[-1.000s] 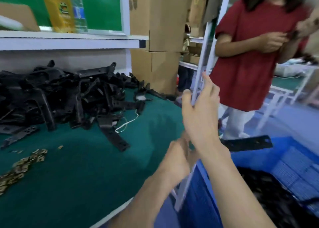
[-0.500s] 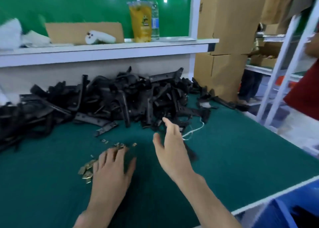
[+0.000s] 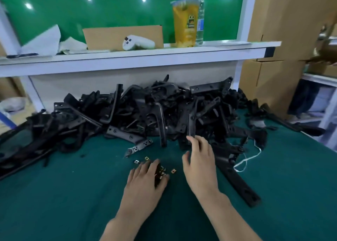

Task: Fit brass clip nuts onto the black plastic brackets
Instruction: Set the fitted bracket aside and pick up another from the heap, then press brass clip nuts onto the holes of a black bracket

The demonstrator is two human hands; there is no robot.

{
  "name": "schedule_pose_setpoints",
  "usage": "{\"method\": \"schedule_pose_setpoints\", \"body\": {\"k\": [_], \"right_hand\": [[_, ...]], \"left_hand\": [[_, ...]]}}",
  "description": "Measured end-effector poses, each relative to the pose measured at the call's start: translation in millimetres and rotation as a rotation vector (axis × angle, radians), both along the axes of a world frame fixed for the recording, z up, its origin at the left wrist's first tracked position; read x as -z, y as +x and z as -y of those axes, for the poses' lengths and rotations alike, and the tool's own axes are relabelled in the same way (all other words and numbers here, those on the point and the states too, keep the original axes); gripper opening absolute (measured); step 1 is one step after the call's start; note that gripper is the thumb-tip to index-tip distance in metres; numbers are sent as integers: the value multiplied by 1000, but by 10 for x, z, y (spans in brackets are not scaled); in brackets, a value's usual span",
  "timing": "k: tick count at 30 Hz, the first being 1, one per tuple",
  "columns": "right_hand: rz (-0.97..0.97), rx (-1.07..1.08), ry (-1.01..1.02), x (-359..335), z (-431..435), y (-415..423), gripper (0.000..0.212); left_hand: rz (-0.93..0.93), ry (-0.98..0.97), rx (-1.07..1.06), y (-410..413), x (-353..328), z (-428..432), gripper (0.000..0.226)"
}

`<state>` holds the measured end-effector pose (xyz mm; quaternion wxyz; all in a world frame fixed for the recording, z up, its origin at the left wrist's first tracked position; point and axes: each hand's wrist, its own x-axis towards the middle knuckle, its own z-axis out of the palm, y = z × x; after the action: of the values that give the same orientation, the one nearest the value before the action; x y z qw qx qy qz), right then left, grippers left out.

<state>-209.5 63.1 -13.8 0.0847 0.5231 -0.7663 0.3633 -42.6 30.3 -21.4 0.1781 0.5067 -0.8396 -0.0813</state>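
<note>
A big heap of black plastic brackets [image 3: 164, 111] lies across the back of the green table [image 3: 63, 195]. A small cluster of brass clip nuts [image 3: 161, 171] sits on the mat in front of it, with a few loose ones [image 3: 173, 171] around. My left hand [image 3: 144, 184] lies flat over the nuts, fingers spread and touching them. My right hand [image 3: 199, 160] reaches toward the heap, fingers loosely extended, fingertips at a bracket at the heap's front edge. A long black bracket [image 3: 237, 182] lies on the mat just right of my right hand.
A white shelf [image 3: 138, 58] runs above the heap, carrying a yellow drink cup [image 3: 185, 23], a water bottle [image 3: 199, 16], a white controller [image 3: 137, 42] and cardboard. Brown cartons [image 3: 277, 40] stand at the right. A white string [image 3: 248, 157] lies beside the brackets.
The view swung left from the blue bin and the person in red to the table. Both hands came down onto the mat; the left settled on the nuts, the right moved to the heap.
</note>
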Motion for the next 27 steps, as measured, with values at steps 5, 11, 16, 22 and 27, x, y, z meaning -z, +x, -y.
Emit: {"method": "schedule_pose_setpoints", "body": {"k": [5,11,16,22,27], "right_hand": [[10,35,-96,-34,77,-73,40],[141,-13,-139,-59,138,-130,39],[257,-36,-126,-51,279,-125,37],[103,94,-88,-43,376,-122,36],[65,172,-80,-60,475,-153,33]], "left_hand": [[-40,-95,45,-55,6,108,36],[-120,-204,107,-70,-32,61,10],[-149,-277,76,-65,-40,79,12],[-201,-319,79,-40,-24,73,13],[-268,-329,95,-34,-22,72,16]]}}
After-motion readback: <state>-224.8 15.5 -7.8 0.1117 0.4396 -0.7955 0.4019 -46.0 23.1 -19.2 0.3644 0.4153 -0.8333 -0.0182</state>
